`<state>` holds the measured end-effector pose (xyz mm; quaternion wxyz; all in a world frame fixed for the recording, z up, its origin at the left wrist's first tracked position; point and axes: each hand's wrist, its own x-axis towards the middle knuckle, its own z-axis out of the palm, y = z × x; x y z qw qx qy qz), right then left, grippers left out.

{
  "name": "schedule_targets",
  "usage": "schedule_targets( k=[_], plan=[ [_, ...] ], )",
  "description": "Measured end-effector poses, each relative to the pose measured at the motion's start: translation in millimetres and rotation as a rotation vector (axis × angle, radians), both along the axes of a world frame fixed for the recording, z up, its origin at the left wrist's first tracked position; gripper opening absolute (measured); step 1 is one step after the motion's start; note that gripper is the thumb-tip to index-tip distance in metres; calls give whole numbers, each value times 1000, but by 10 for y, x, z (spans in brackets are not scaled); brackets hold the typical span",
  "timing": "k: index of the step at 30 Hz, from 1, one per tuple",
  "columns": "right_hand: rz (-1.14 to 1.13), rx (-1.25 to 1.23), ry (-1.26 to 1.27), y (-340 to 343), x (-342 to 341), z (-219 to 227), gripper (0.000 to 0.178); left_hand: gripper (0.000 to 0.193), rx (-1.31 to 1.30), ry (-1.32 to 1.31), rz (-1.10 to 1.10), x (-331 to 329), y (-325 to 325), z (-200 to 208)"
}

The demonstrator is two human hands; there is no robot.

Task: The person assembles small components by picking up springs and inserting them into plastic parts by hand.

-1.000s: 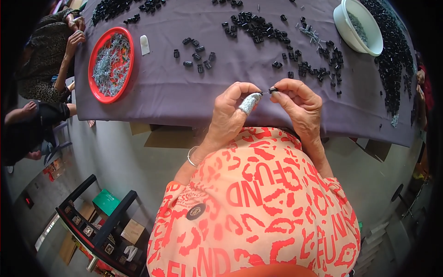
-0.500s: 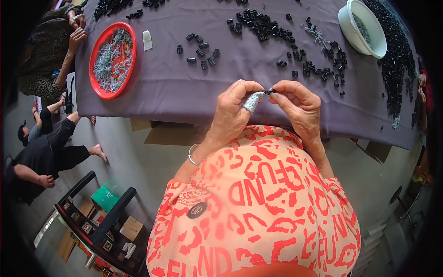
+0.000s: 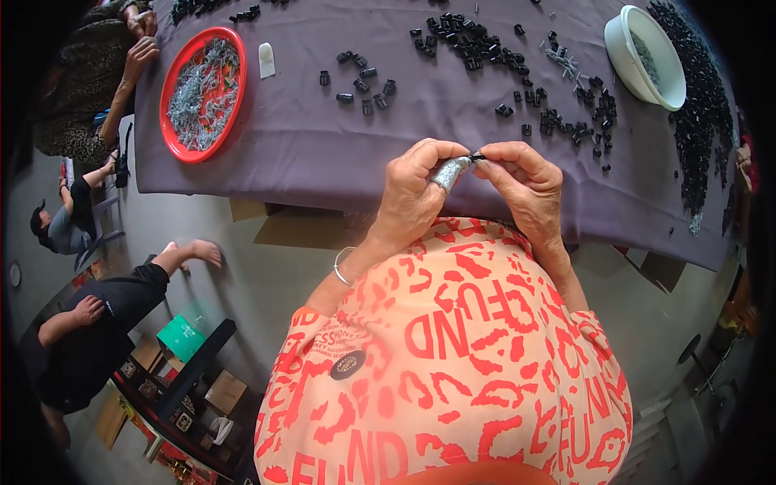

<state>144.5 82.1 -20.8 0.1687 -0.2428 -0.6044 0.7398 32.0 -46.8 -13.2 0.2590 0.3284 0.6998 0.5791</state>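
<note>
A small black part [image 3: 478, 158] is held above the near edge of a cloth-covered desk [image 3: 307, 158], pinched between the thumb and forefinger of the right hand [image 3: 531, 184]. Its left end is met by the fingers of the left hand [image 3: 406, 192], likewise pressed together in a pinch; whether a second piece is gripped there is too small to tell. The left thumb is wrapped in a silvery cover [image 3: 449, 173], and the left wrist is ringed by a pale bracelet [image 3: 339, 267]. Beyond the hands, a loose group of black cylinders [image 3: 363, 86] is laid out to the left, while a larger scatter of black pieces [image 3: 477, 42] is spread across the far middle and toward the right. On the left, a red tray [image 3: 194, 156] is filled with greyish slivers, with a flat white piece [image 3: 267, 61] placed just beside it. At far right, a white bowl [image 3: 621, 61] with grey contents is flanked by a long dark heap [image 3: 702, 129]. Another person's hands [image 3: 142, 50] are seen at the desk's far left corner.
</note>
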Motion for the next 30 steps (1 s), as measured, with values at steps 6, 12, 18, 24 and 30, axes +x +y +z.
schedule_targets(
  k=[6, 12, 18, 24, 30],
  plan=[
    [23, 170, 54, 15, -30, -40, 16, 18, 39, -82, 30, 7, -7, -31],
    [24, 380, 78, 37, -1, -37, 17, 16, 27, -206, 42, 72, 57, -103],
    [14, 560, 93, 40, -99, -66, 18, 16, 35, -319, 62, 39, 58, -175],
    [-11, 827, 87, 218, -203, -152, 20, 16, 100, 346, 111, -139, 291, -354],
    [113, 1152, 58, 269, -264, -205, 19, 12, -97, 707, 86, -172, 306, -433]
  ],
)
